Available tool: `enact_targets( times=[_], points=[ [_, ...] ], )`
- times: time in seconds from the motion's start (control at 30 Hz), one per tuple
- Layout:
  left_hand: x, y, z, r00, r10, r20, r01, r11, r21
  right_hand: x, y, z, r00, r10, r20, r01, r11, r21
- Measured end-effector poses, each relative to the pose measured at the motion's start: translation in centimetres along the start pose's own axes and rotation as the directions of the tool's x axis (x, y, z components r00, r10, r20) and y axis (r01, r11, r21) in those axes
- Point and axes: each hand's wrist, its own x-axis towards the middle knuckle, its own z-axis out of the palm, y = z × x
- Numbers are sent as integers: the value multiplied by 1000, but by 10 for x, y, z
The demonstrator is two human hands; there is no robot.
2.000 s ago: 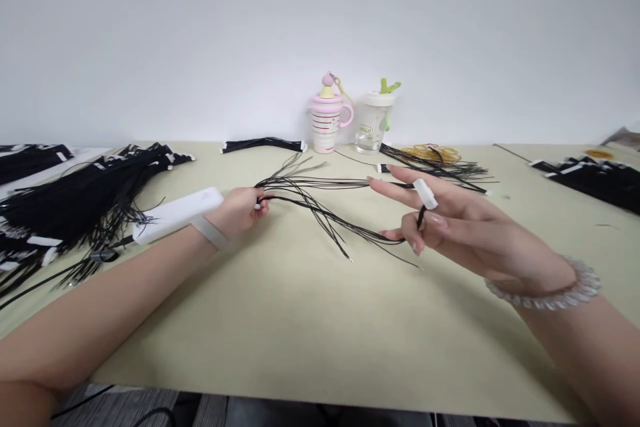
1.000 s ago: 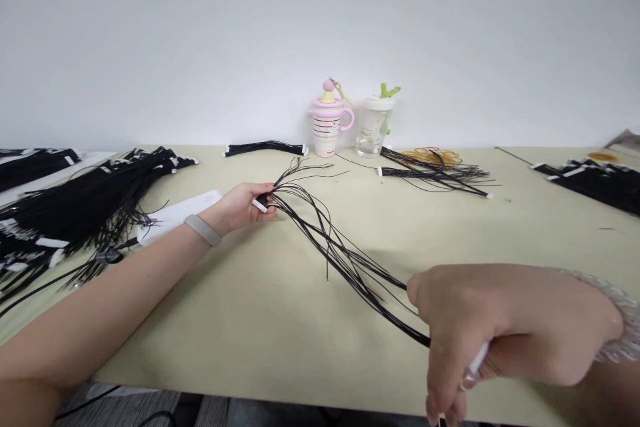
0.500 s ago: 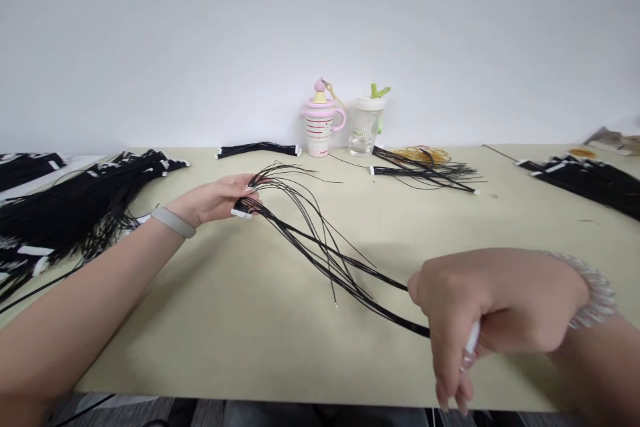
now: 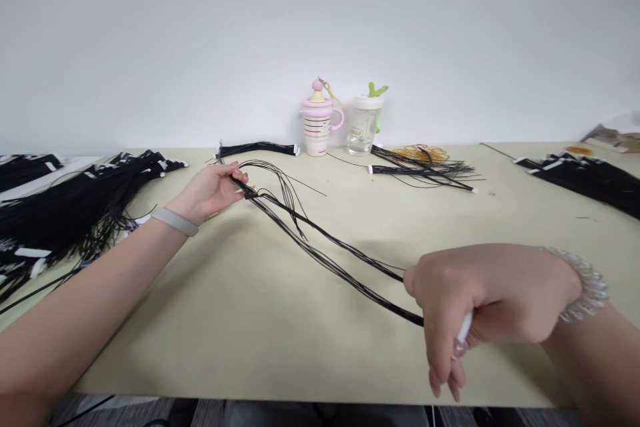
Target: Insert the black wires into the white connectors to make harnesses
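Note:
A black wire harness (image 4: 325, 255) is stretched between my hands, running as two strands toward the right. My left hand (image 4: 213, 190) pinches its far end between thumb and fingers, and loose thin wires (image 4: 285, 190) arch out from there over the table. At the near right, my right hand (image 4: 470, 307) is closed round the other end. A white connector (image 4: 465, 325) shows between its fingers, while the rest of that end is hidden by the hand.
Heaped black harnesses with white connectors (image 4: 75, 200) lie at the left, with more harnesses (image 4: 590, 180) at the right. Along the wall stand a pink striped cup (image 4: 317, 127) and a clear cup (image 4: 364, 130). Loose harnesses (image 4: 420, 173) and yellow rubber bands (image 4: 425, 153) are beside them.
My left hand has turned and shifted slightly left, and the loose wires have swung up and left. The white connector there no longer shows. My right hand has moved slightly left and up.

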Motion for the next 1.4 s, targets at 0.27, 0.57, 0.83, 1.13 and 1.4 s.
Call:
enact_targets(
  times=[0.27, 0.57, 0.83, 1.13, 1.4],
  points=[
    [4, 1, -3, 989, -4, -145, 11, 999, 44, -6, -5, -8, 999, 47, 10, -47, 998, 40],
    [8, 11, -16, 978, 7, -207, 10, 997, 80, -7, -5, -11, 997, 76, 31, -77, 997, 28],
    [11, 24, -29, 981, -21, -193, 31, 998, 48, -4, -9, -10, 995, 98, 13, -98, 994, -46],
    [12, 34, -40, 998, -24, -66, 27, 999, 44, -11, -11, -12, 993, 114, -36, -116, 992, -49],
    [17, 38, -50, 987, 108, -118, -105, 994, 26, -21, -12, -13, 989, 150, -5, -150, 989, 20]
  ],
)
